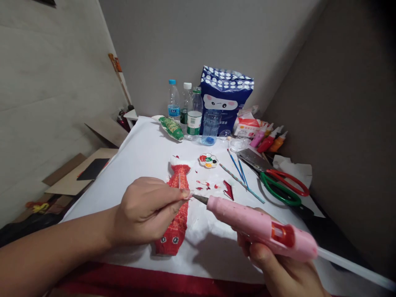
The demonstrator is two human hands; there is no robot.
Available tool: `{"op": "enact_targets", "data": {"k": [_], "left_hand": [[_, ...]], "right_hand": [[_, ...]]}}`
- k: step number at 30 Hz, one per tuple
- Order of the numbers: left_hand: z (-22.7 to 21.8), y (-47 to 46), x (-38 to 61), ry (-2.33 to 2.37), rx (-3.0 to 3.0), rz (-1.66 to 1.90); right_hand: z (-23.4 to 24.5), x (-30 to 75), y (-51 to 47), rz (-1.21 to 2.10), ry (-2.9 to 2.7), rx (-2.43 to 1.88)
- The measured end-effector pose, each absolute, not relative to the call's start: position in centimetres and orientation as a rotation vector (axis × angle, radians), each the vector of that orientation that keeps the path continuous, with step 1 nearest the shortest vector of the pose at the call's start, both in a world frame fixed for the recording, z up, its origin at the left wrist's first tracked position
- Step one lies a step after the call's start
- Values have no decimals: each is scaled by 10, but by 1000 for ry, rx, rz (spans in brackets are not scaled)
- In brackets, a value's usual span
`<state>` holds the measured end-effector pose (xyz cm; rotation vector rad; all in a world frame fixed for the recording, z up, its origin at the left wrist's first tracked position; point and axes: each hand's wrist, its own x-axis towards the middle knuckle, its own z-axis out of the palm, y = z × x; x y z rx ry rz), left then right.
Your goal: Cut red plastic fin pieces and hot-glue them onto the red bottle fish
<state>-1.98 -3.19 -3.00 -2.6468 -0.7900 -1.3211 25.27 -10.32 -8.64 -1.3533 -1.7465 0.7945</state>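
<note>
My right hand (pixel 275 264) grips a pink hot glue gun (pixel 244 218), with a white glue stick (pixel 352 266) sticking out of its back. The nozzle points left, close to the fingertips of my left hand (pixel 151 206). Those fingers are pinched on a small pale piece (pixel 190 195), too small to make out. Beneath my left hand lies a red fish figure (pixel 177 222) with two painted eyes and a white tail end, partly hidden by the hand. Small red scraps (pixel 229 189) lie right of the fish.
Large scissors (pixel 280 192), thin brushes (pixel 239 167) and a paint palette (pixel 208 161) lie on the white sheet (pixel 145 144). Behind stand bottles (pixel 194 117), a blue bag (pixel 227 99) and a green fish figure (pixel 172 128). Paint tubes (pixel 269 140) are at right, cardboard (pixel 77 169) at left.
</note>
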Motion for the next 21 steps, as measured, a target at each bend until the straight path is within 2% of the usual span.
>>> {"op": "enact_targets", "data": {"k": [3,9,14,16,19,21], "left_hand": [[-30,-31,-20,-784,-2645,-1335],[-29,-33,-23,-819,-2657,-1337],[-25,-34,-24,-900,-2629,-1422],[-23,-34,-24,-915,-2629,-1452],[-21,-34,-23,-953,-2649,-1486],[-21,-36,-23,-1014,-2665,-1496]], "right_hand": [[-84,253,-103,767,-1818,-1394],[-77,245,-99,980,-1591,-1467],[-74,251,-89,1510,-1405,-1486],[-74,259,-88,1613,-1390,-1575],[-76,268,-88,1606,-1528,-1768],[-78,271,-86,1407,-1716,-1892]]}}
